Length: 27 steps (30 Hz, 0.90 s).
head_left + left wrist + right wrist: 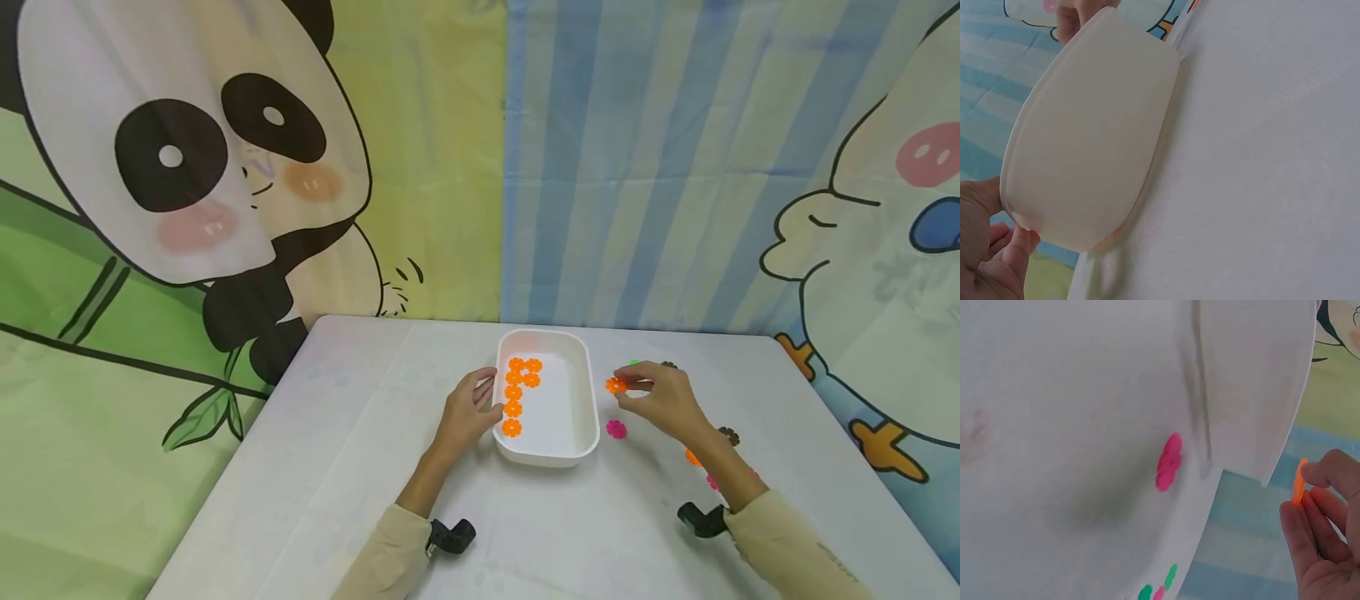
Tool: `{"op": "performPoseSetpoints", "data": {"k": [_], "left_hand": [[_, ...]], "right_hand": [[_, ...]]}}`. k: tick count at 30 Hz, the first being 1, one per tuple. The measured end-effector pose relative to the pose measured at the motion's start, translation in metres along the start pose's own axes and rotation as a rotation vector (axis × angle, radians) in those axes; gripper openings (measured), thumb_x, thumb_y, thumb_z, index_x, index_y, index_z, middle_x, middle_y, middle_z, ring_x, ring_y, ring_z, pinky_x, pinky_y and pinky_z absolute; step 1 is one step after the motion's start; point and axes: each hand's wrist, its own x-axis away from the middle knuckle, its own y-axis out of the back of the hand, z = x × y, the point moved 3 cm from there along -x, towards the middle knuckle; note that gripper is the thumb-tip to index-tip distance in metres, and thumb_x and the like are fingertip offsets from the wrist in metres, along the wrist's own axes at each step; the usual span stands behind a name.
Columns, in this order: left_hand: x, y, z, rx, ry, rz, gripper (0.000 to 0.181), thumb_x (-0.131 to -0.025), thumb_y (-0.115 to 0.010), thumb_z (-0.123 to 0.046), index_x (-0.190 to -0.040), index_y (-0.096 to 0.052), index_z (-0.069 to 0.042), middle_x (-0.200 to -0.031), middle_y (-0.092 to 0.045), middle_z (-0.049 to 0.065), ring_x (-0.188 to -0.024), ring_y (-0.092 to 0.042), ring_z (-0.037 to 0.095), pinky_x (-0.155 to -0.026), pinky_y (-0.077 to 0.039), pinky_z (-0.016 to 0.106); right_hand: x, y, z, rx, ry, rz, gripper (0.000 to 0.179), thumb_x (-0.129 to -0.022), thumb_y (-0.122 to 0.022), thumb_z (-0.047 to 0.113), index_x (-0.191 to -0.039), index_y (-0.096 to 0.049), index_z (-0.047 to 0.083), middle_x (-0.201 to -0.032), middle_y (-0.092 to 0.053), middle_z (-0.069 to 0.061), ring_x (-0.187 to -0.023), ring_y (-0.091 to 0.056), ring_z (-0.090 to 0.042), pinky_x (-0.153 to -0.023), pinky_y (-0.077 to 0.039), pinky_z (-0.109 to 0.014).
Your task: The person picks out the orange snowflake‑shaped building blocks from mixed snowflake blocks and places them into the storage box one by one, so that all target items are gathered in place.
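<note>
Your left hand [463,417] grips the rim of the white tray [564,408], just below the middle of the head view, thumb and fingers on its left edge. Your right hand [666,402], right of centre, is closed in a pinch on an orange flower piece [615,385] — you hold it between thumb and fingertips, above the table [375,467] and just beside the tray's right wall. In the right wrist view that piece stands edge-on at the right.

Inside the tray, seven orange pieces [513,392] lie along the left side: five in a column, two beside its upper end.

On the table, below your right hand in the head view, lies a pink piece [616,429]. A green piece [635,362] and a dark brown piece [669,365] show past your fingers; another brown piece [730,435] and a loose orange piece [692,457] lie lower right — partly hidden by your forearm.
</note>
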Motion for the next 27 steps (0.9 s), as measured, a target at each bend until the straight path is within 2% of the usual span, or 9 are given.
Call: {"op": "performPoseSetpoints", "data": {"k": [6, 13, 19, 27], "left_hand": [[-0.001, 0.000, -0.001, -0.006, -0.004, 0.000, 0.058, -0.082, -0.069, 0.006, -0.136, -0.049, -0.001, -0.140, -0.049, 0.011, -0.129, -0.050, 0.028, -0.100, -0.046, 0.027], [0.000, 0.000, 0.001, -0.007, 0.008, -0.003, 0.059, -0.082, -0.069, 0.007, -0.136, -0.048, 0.000, -0.139, -0.049, 0.011, -0.128, -0.051, 0.027, -0.099, -0.046, 0.025], [0.000, -0.001, 0.003, 0.000, 0.001, 0.006, 0.058, -0.082, -0.069, 0.006, -0.136, -0.048, 0.001, -0.138, -0.049, 0.013, -0.128, -0.051, 0.028, -0.099, -0.046, 0.026], [-0.001, 0.000, 0.003, 0.000, -0.019, 0.003, 0.058, -0.081, -0.069, 0.007, -0.135, -0.048, 0.000, -0.138, -0.049, 0.012, -0.127, -0.052, 0.025, -0.098, -0.046, 0.025]], "right_hand": [[-0.023, -0.029, 0.023, -0.053, -0.002, 0.021, 0.033, -0.076, -0.081, 0.005, -0.108, -0.072, 0.001, -0.104, -0.071, -0.011, -0.094, -0.069, -0.029, -0.080, -0.058, -0.047], [-0.041, -0.064, 0.035, -0.091, -0.039, 0.085, 0.035, -0.076, -0.081, 0.006, -0.109, -0.072, 0.002, -0.106, -0.070, -0.009, -0.096, -0.069, -0.027, -0.082, -0.059, -0.043], [-0.050, -0.088, 0.042, -0.125, 0.042, 0.140, 0.031, -0.076, -0.079, 0.001, -0.105, -0.071, -0.004, -0.101, -0.070, -0.013, -0.092, -0.070, -0.029, -0.083, -0.058, -0.047], [-0.057, -0.109, 0.046, 0.007, 0.130, 0.235, 0.029, -0.074, -0.082, 0.002, -0.101, -0.073, -0.003, -0.095, -0.071, -0.012, -0.084, -0.068, -0.025, -0.078, -0.061, -0.039]]}}
